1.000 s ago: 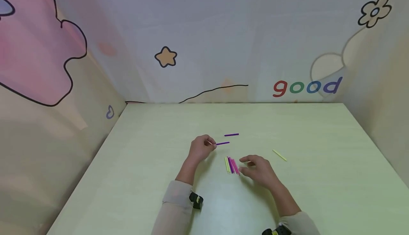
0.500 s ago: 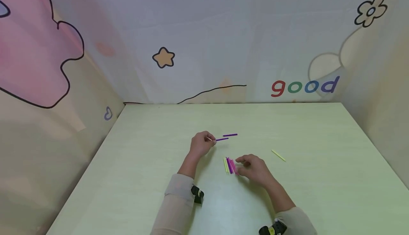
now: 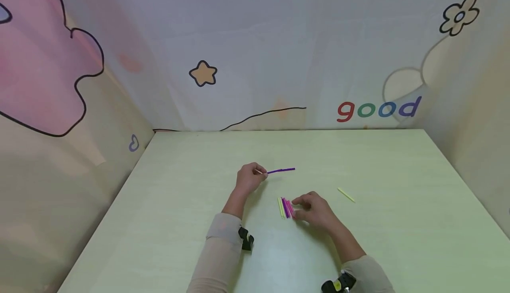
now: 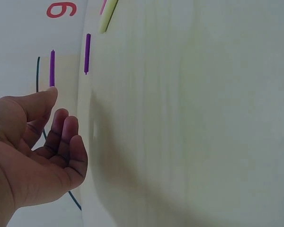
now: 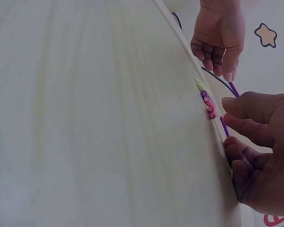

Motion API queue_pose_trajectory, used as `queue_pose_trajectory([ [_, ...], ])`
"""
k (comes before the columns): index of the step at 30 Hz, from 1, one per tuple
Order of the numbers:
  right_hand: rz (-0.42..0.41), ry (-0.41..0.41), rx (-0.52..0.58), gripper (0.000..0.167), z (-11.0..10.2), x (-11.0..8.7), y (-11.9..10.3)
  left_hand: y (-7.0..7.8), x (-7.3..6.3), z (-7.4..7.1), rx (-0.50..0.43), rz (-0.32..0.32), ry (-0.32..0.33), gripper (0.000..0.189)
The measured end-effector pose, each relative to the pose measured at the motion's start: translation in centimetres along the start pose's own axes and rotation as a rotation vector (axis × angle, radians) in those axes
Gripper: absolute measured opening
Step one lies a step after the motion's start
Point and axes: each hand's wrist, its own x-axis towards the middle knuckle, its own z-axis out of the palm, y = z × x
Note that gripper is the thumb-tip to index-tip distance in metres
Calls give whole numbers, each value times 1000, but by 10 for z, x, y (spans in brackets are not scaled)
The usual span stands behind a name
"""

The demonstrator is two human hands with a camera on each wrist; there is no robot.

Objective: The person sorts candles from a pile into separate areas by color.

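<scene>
My left hand pinches a thin purple stick by one end, between thumb and forefinger. In the left wrist view it is off the table. A second purple stick lies on the tabletop; in the head view the two almost line up end to end. Nearer, several yellow, purple and pink sticks lie side by side in a row. My right hand is at the row's pink side, thumb and forefinger apart and loosely bent. Nothing shows between them in the right wrist view. Whether they touch the row is unclear.
A single yellow stick lies apart, to the right of the row. The pale green table ends at a printed cloth backdrop at the back and sides.
My left hand has moved the held stick away from me, toward the purple stick on the table. My right hand has shifted slightly left, closer to the row.
</scene>
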Motion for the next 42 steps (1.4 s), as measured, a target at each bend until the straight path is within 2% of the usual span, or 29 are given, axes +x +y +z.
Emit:
queue_pose_trajectory([
  [9, 4, -17, -28, 24, 0, 0, -2, -4, 7, 2, -9, -8, 21, 6],
  [21, -28, -14, -65, 23, 1, 0, -1, -5, 14, 7, -22, -56, 48, 8],
  [33, -12, -22, -102, 22, 2, 1, -1, -7, 19, 16, 57, -74, 110, 7],
  [42, -9, -19, -105, 22, 2, 1, -2, -4, 19, 22, 104, -145, 127, 5],
])
